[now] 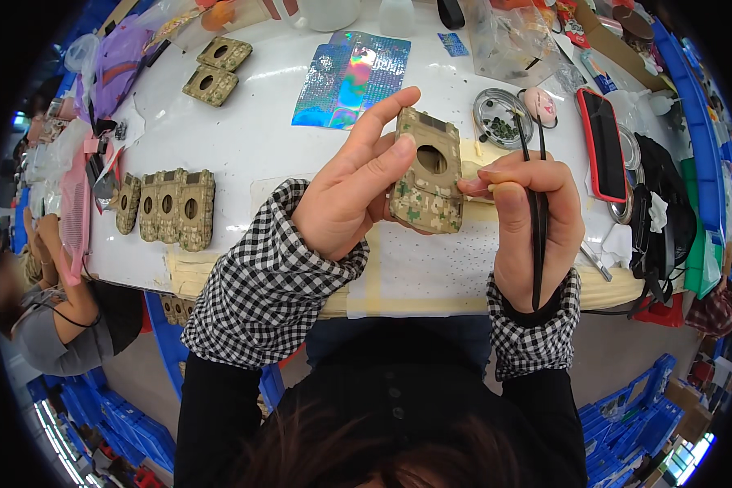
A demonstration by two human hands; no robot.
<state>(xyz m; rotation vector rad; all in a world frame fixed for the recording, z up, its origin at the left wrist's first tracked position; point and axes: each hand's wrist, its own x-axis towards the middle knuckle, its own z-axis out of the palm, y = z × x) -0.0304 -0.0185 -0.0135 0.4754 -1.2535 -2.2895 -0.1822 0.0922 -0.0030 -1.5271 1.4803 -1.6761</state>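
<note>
My left hand [354,183] holds up a small camouflage fabric pouch [425,175] with a round hole in its face, thumb and fingers around its left edge. My right hand [533,220] grips black tweezers [535,211] upright in its fist and pinches the pouch's right edge with thumb and forefinger. Both hands hover over a white perforated mat [431,268] on the white table [252,130].
A row of matching camouflage pouches [171,207] lies at the left, two more [217,69] farther back. A holographic sheet [350,77], a round dish of small dark parts [503,118], a red-cased phone [603,146] and black bags [663,211] surround the work spot. Another person [53,309] sits lower left.
</note>
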